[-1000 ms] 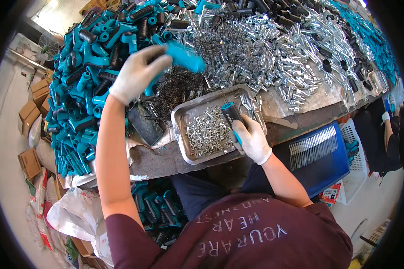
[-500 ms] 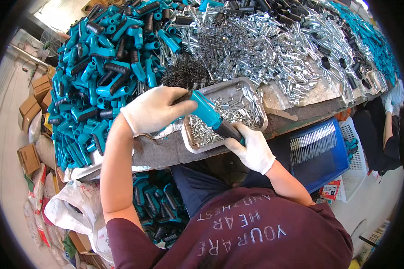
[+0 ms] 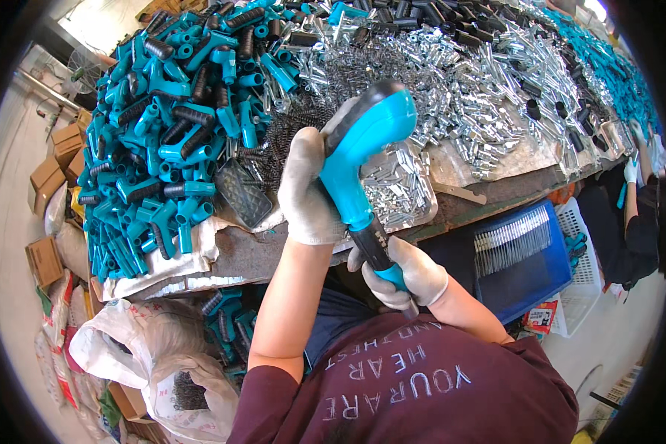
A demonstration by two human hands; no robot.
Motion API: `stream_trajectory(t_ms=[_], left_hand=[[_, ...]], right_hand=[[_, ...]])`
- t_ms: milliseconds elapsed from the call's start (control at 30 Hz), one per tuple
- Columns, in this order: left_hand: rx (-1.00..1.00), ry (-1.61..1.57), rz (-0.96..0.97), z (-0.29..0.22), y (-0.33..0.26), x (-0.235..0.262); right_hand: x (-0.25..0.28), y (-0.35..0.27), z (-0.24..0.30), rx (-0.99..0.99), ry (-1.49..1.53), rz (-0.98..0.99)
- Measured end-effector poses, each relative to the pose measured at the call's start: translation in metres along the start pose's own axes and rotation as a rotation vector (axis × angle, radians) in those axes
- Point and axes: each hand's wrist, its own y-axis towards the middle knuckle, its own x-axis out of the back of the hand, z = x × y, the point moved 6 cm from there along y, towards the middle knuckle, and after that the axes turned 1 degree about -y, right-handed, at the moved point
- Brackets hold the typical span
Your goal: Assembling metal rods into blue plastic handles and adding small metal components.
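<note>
A teal angled tool handle [image 3: 348, 177] with a black-backed bulging end stands tilted in front of my chest, bulging end up. My left hand [image 3: 307, 196], in a white glove, is wrapped round its upper part from the left. Below, the handle runs into a black sleeve [image 3: 371, 246], a teal collar and a short metal tip. My gloved right hand [image 3: 416, 275] closes round that lower end. Behind the handle, partly covered, lies a metal tray [image 3: 431, 203] of small silvery pins.
Teal handles [image 3: 170, 148] are heaped on the left of the table. Dark springs [image 3: 296, 126], silvery metal parts [image 3: 466, 111] and black tubes lie further over. A flat bar [image 3: 459, 192] juts past the front edge. A blue bin [image 3: 525, 259] stands lower right, near a co-worker's gloved hand [image 3: 630, 169].
The handle has come up and toward me, turning so that its bulging end shows at the top. My left hand moved right with it; my right hand is lower, round the tip end.
</note>
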Motion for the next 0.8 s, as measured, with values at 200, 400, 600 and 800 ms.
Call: stream_trajectory(t_ms=[200,400,600,800], left_hand=[[0.08,-0.824,0.506,0.005,0.019,-0.004],[-0.015,0.506,0.264,-0.057,0.01,-0.009],[0.328,1.849,0.096,-0.067,0.008,-0.008],[0.16,2.148,0.158,-0.059,0.015,0.0]], right_hand=[[0.002,-0.001,-0.004,0.07,0.145,0.128],[0.026,-0.014,0.023,0.128,-0.051,-0.137],[0.031,-0.014,0.034,0.149,-0.438,-0.441],[0.02,-0.011,0.04,0.214,-1.092,-0.661]])
